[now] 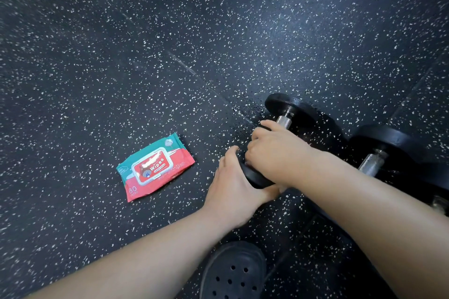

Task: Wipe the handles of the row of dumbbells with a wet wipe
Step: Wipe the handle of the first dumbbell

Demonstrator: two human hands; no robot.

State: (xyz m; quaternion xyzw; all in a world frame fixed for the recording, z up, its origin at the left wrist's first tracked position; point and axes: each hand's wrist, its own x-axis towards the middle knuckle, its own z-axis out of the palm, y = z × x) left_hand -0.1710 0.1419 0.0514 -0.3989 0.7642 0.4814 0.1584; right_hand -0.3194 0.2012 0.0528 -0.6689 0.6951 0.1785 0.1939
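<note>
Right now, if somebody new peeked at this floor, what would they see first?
Probably the bright red and teal plastic pack of wet wipes, lying on the dark speckled rubber floor, left of centre. Next, two bare arms reach in from below: the left hand grips the near end of a black dumbbell with a silver metal handle, and the right hand has its grip round that handle.

Around the dumbbell (286,104), floor (170,43) lies open from ten to one o'clock. Pack (155,167) at nine, second dumbbell (371,162) at three, shoe (233,272) at six.
</note>
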